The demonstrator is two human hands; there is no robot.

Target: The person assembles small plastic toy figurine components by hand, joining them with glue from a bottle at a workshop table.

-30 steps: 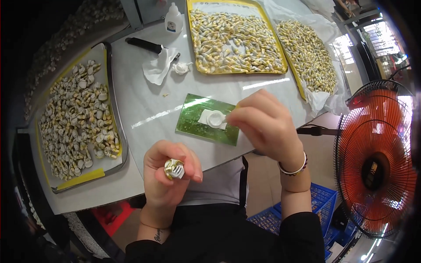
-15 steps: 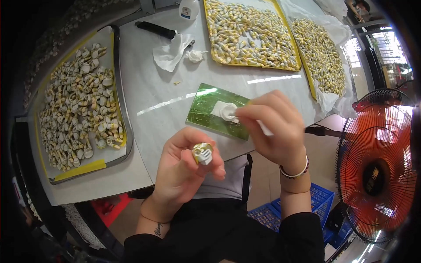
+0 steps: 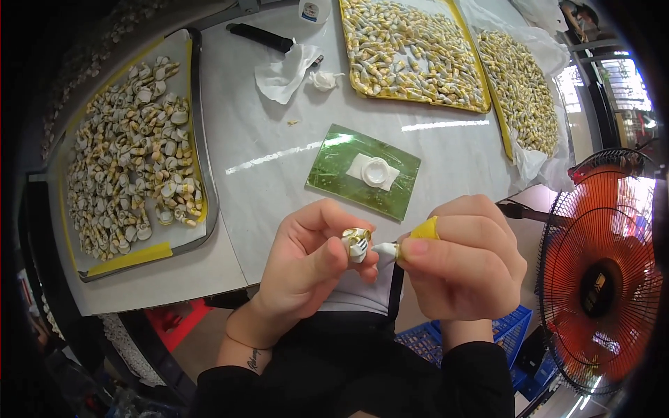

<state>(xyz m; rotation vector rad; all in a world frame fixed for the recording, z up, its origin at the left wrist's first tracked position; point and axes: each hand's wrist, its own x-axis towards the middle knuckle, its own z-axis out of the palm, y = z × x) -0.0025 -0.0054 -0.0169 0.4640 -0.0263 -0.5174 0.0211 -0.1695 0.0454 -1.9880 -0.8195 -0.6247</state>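
Note:
My left hand (image 3: 306, 261) pinches a small white and gold piece (image 3: 356, 245) with dark stripes on its face. Between the thumb and fingers of my right hand (image 3: 467, 261) is a small white and yellow pointed piece (image 3: 387, 249), mostly covered by the fingers. Its white tip points at the striped piece and sits very close to it; whether they touch I cannot tell. Beyond both hands, a small round white dish (image 3: 376, 173) stands on a white pad upon a green glassy plate (image 3: 327, 167).
At left lies a tray (image 3: 202, 139) of white and gold pieces. Far off are a yellow-edged tray (image 3: 418, 103) and a plastic-lined one (image 3: 507, 143), both full of small pieces. Crumpled tissue (image 3: 282, 80), a black-handled tool (image 3: 259, 36) and a white bottle (image 3: 313, 10) lie behind. A red fan (image 3: 599, 279) stands right.
My right hand has come back from the white dish toward my left hand, bringing the pointed piece close to the striped one. The whole view has shifted slightly.

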